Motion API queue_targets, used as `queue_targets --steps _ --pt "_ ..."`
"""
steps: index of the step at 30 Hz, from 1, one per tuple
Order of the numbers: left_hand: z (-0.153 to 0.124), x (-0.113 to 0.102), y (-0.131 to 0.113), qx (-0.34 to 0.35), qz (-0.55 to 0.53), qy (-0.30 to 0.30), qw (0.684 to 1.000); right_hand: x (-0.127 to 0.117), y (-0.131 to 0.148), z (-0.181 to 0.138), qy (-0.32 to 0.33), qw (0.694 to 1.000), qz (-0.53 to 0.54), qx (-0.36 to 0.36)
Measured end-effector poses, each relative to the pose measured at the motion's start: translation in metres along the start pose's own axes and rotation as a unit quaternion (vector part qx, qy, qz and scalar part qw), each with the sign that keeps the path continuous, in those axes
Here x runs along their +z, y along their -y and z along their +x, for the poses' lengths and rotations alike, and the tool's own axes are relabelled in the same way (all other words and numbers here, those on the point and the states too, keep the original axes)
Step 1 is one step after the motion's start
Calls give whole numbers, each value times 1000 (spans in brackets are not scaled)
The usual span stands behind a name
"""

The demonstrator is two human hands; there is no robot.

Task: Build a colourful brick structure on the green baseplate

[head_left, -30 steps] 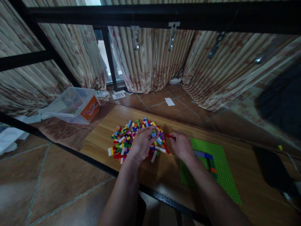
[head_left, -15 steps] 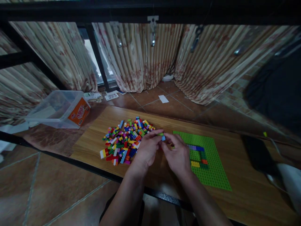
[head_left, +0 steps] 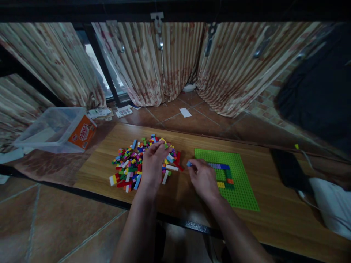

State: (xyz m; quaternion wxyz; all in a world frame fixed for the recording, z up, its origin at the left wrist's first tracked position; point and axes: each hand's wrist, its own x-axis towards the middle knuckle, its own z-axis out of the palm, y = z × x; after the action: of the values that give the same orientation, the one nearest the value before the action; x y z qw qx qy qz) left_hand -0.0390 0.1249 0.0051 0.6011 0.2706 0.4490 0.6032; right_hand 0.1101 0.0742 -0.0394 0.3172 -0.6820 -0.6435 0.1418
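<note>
One wooden table point(head_left: 178, 199) carries all your bricks; its front edge runs under your forearms, so anything you knock toward yourself could drop to the floor; green baseplate point(head_left: 244, 193) lies flat on the right, no clamp visible, so a hard or slanted push could slide it; brick pile point(head_left: 128, 166) spreads to the left, loose, so a low wrist sweep could scatter it; your left hand point(head_left: 152, 164) hangs over the pile, fingers half curled; a green brick point(head_left: 165, 145) shows at the fingertips, but you can't tell from here whether it's gripped; if it's only lightly held, it could fall back among lookalikes; your right hand point(head_left: 204, 179) sits beside the baseplate, hiding part of the brick outline point(head_left: 226, 167), so you could misjudge stud alignment or bump a row; smallest, the blue brick point(head_left: 189, 164), is pinched at your right fingertips, off the baseplate; a shallow pinch could let it twist or slip.
</note>
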Motion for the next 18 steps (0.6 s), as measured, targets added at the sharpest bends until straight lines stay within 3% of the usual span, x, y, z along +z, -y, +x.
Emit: queue_targets --steps 5,8,13,18 --pt "6 -19 -17 38 29 -13 999 10 0 1 31 999 -20 -20" --pt "11 -36 -22 62 140 -9 988 16 2 3 53 997 53 -20" --pt "14 -59 -25 86 421 26 903 21 5 1 61 987 146 0" --pt "11 -55 -23 89 502 89 856 19 11 -3 29 988 152 -13"
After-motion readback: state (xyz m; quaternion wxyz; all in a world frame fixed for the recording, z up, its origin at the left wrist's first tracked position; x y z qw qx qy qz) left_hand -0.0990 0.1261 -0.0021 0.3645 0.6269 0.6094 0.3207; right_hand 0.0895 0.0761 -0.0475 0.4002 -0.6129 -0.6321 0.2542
